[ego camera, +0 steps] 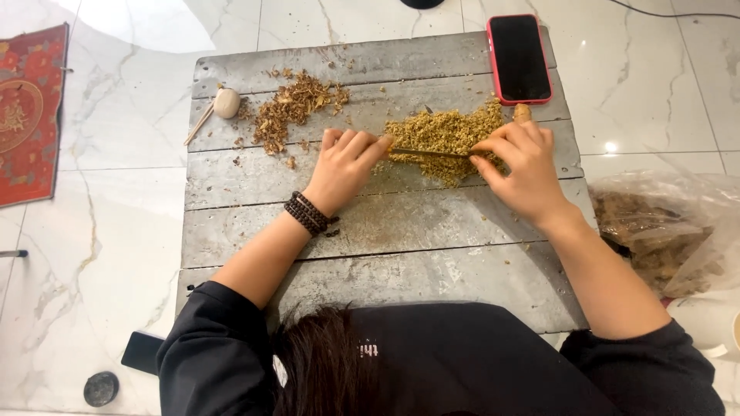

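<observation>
Both hands work over a grey wooden desk [370, 231] made of rough planks, set on a white marble floor [108, 254]. The left hand [343, 166] pinches one end of a thin stick [428, 153] between thumb and fingertips, its grip narrow and closed on that end. The right hand [524, 166] holds the other end the same way, fingers curled down with the tips closed on the stick. The stick lies nearly level between the two hands, across the near edge of a pile of fine yellowish crumbs [447, 135] that sits in the upper middle of the desk.

A second, browner pile of coarser shavings [293, 108] lies to the left of it, well apart from the hands. Further left rests a small round wooden piece [227, 102] with thin sticks beside it. A phone in a red case [519, 58] lies face up at the far right corner of the desk, near the yellowish pile. The left wrist wears a dark bead bracelet [310, 213] (wrapped more than once).

On the floor to the right sits a clear plastic bag [663, 231] holding brown material, and a red patterned mat [29, 115] lies at the far left
</observation>
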